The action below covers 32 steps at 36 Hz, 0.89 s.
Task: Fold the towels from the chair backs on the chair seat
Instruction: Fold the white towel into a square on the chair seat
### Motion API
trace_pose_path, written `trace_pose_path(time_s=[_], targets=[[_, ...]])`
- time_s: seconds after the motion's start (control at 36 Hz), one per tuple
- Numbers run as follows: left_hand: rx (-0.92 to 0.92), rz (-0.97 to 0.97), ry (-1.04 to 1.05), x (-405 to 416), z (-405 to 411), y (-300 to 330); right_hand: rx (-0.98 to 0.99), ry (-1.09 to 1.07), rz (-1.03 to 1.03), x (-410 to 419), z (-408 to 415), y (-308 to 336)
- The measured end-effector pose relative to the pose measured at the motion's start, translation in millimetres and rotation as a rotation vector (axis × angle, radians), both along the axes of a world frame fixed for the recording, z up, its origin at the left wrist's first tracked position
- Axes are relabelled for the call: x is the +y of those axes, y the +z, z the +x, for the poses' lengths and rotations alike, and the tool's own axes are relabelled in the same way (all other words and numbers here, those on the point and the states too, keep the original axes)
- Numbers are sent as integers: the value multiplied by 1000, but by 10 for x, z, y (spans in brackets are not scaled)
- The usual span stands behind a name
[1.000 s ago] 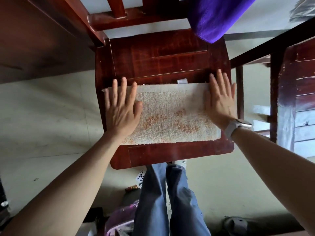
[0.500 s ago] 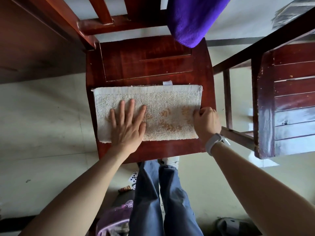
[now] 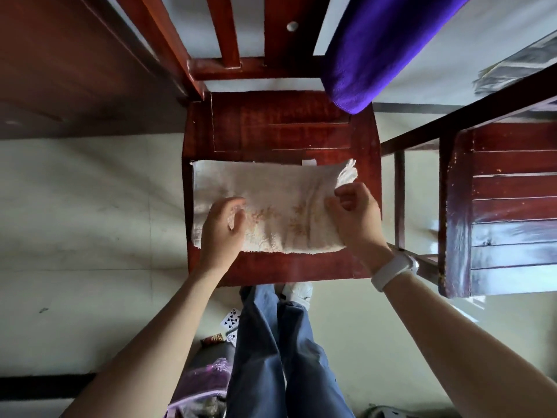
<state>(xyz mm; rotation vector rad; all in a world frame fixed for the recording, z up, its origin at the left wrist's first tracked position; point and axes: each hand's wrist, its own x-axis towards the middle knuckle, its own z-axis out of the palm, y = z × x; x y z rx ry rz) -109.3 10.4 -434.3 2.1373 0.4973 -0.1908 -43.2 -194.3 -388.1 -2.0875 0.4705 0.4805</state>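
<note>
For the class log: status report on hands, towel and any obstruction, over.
Right hand pinching the white towel by its right edge, lifting. Left hand on towel, fingers curled. Purple towel hangs over the chair back, clear of the fold.

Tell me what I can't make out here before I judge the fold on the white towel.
- Head view: the left hand is motion-blurred, so whether its fingers pinch the white towel is unclear.
- The right hand covers the towel's right edge; layers there are hidden.
- The purple towel is cut off by the top edge.
- The playing cards are partly hidden by the trouser leg.
</note>
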Motion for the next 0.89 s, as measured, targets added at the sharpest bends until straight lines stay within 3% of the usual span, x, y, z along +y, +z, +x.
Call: trace_pose_path(time_s=[0.08, 0.17, 0.22, 0.31, 0.36, 0.42, 0.47, 0.53, 0.69, 0.89], targets=[[256, -469, 459, 94, -4, 187, 40, 151, 124, 422, 35, 118], [376, -890, 698, 210, -48, 274, 225, 206, 346, 868, 25, 126], [413, -949, 808, 248, -87, 283, 253, 302, 332, 1063, 23, 81], [402, -966, 815, 282, -160, 220, 77, 438, 72, 1143, 83, -63], [376, -863, 671, 278, -226, 134, -71, 516, -122, 1127, 164, -141], [337, -560, 504, 262, -277, 62, -183, 647, -277, 1118, 266, -207], [270, -290, 412, 235, -305, 0, -188, 794, -395, 1139, 376, -225], [222, -154, 389, 196, -304, 3, -154, 933, -473, 1201, 482, -231], [114, -47, 400, 155, -378, 67, -41, 1061, -559, 1448, 673, -362], [108, -90, 483, 181, -478, 73, -30, 974, -458, 1586, 658, -337]])
